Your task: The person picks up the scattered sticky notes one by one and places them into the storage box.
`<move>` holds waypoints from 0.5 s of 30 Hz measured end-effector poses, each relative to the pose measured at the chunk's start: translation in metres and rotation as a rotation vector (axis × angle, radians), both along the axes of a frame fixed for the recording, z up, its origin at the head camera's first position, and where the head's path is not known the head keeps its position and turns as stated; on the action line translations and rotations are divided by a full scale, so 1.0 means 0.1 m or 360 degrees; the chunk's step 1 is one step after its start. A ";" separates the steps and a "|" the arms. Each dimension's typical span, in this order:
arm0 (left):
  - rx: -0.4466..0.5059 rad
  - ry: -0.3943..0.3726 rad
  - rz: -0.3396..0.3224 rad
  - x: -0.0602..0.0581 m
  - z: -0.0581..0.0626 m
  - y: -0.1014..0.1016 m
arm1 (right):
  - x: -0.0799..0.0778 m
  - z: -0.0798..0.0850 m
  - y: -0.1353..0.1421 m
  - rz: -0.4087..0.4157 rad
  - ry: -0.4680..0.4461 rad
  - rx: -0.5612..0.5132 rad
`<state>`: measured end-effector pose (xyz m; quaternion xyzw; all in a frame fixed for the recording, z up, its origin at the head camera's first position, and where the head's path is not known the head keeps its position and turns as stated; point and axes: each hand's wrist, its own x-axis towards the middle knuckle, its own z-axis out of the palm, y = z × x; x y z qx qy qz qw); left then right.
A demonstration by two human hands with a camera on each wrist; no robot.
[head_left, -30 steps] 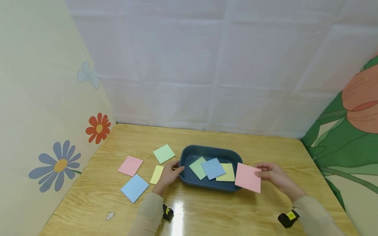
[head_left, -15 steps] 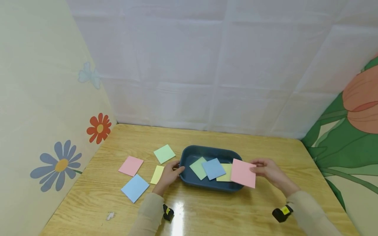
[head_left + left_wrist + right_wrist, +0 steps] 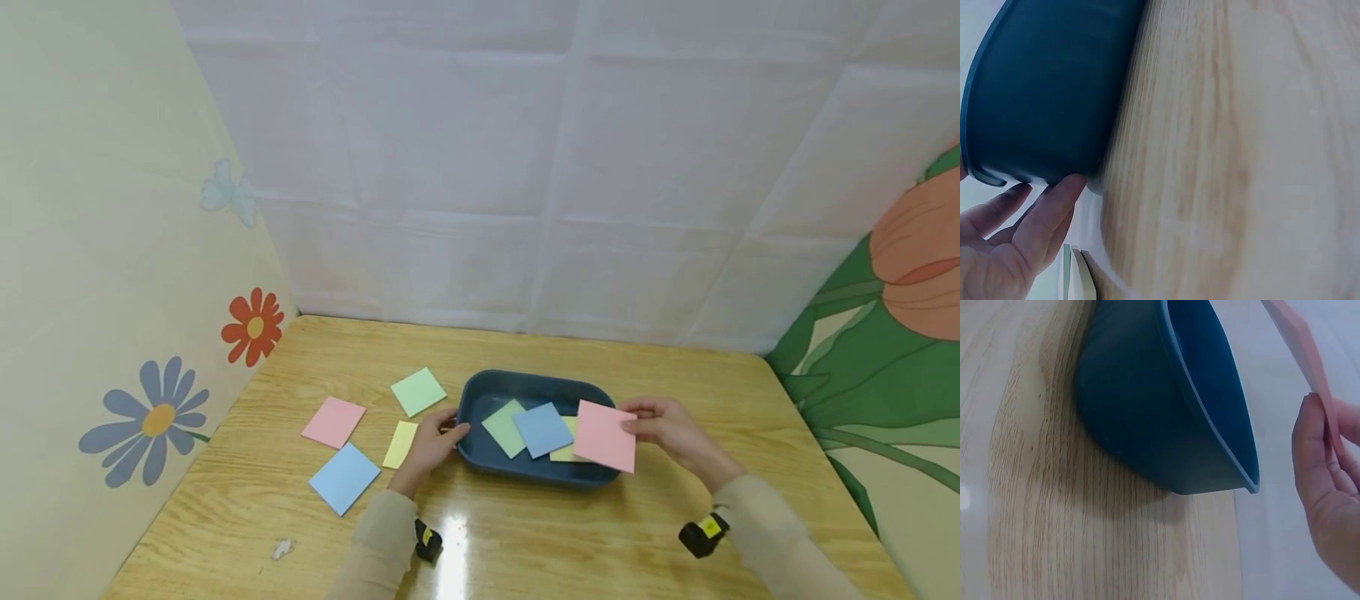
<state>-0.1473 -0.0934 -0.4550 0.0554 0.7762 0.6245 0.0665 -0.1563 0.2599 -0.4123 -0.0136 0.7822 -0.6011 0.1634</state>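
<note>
My right hand pinches a pink sticky note pad by its right edge, thumb on top. The pad hangs over the right end of a dark blue plastic bin, above its rim in the right wrist view. At the bin's left end my left hand grips the rim, thumb over it and fingers against the outer wall. Inside the bin lie a green pad, a blue pad overlapping it, and a yellow pad, partly hidden by the pink one.
Left of the bin on the wooden table lie a pink pad, a blue pad, a green pad and a yellow pad partly behind my left hand. A small white scrap sits near the front left. White cloth backs the table.
My right hand has carried the pink pad leftward and slightly away from me, further over the bin's right end, covering more of the yellow pad. The left hand stays on the rim.
</note>
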 end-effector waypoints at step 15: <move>0.0036 -0.0017 0.0010 -0.08 -0.16 -0.02 | -0.12 0.05 -0.15 0.0014 -0.0003 -0.0018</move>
